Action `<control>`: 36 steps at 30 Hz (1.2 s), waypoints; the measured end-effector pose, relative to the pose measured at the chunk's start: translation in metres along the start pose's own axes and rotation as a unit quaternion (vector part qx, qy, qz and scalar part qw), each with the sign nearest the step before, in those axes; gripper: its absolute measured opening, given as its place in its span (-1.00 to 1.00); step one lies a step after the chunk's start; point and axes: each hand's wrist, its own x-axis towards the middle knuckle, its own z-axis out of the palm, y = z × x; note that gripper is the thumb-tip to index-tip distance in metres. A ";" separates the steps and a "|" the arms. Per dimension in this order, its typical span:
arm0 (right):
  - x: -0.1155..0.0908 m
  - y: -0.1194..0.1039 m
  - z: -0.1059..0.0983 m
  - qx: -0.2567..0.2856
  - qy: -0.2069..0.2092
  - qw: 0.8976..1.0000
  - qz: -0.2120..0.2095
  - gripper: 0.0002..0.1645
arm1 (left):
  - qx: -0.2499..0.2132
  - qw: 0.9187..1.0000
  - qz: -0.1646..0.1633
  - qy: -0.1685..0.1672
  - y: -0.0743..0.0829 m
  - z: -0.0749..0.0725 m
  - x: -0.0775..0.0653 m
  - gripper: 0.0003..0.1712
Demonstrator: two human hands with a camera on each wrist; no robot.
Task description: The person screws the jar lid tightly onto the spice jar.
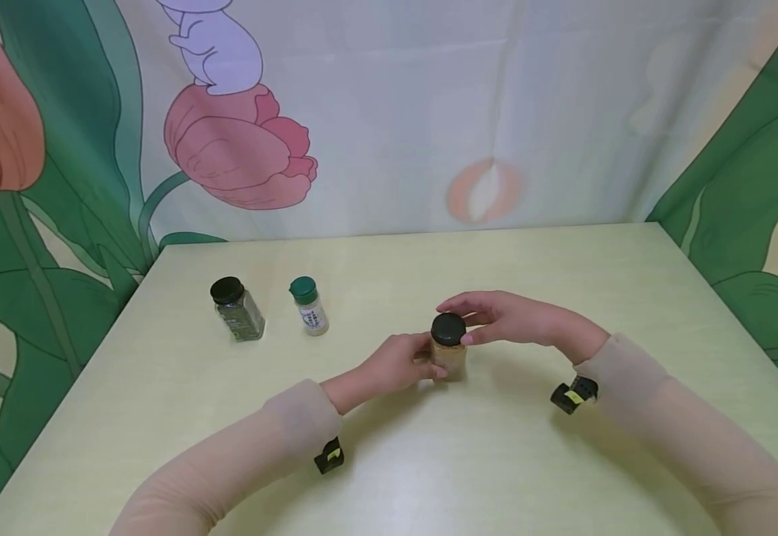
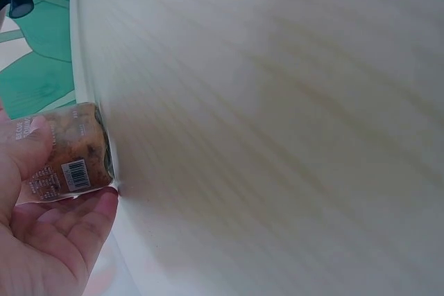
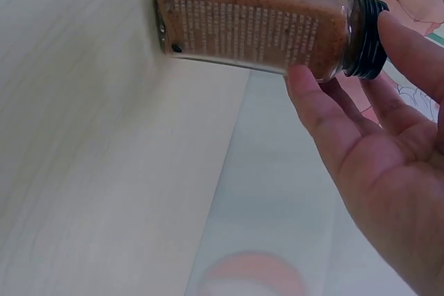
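A glass spice jar (image 1: 449, 361) of brown-orange seasoning with a black lid (image 1: 448, 328) stands upright on the table. My left hand (image 1: 398, 362) grips its body, with the thumb across the near side and the fingers behind. In the left wrist view a barcode shows on the spice jar (image 2: 73, 154). My right hand (image 1: 512, 318) is at the top of the jar, thumb and fingers about the black lid. The right wrist view shows the thumb against the ridged lid (image 3: 371, 36) and a fingertip by the jar's printed side (image 3: 250, 25).
To the left on the pale table (image 1: 529, 476) stand a black-lidded jar of greenish seasoning (image 1: 241, 318) and a smaller shaker with a green cap (image 1: 310, 309). Behind the table hangs a cloth (image 1: 389, 119) printed with flowers and leaves.
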 end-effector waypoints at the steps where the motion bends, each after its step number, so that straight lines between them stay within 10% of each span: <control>1: 0.001 0.000 0.000 0.000 0.000 1.000 -0.002 -0.34 | 0.000 1.000 0.000 0.001 0.000 0.000 0.000 -0.54; 18: 0.000 0.005 0.017 0.005 0.070 0.997 -0.017 -0.42 | 0.001 1.000 -0.008 0.002 0.000 -0.001 0.000 -0.56; 36: 0.001 0.002 0.002 0.001 0.009 1.000 -0.011 -0.37 | -0.001 1.000 0.001 0.005 -0.001 0.001 0.001 -0.56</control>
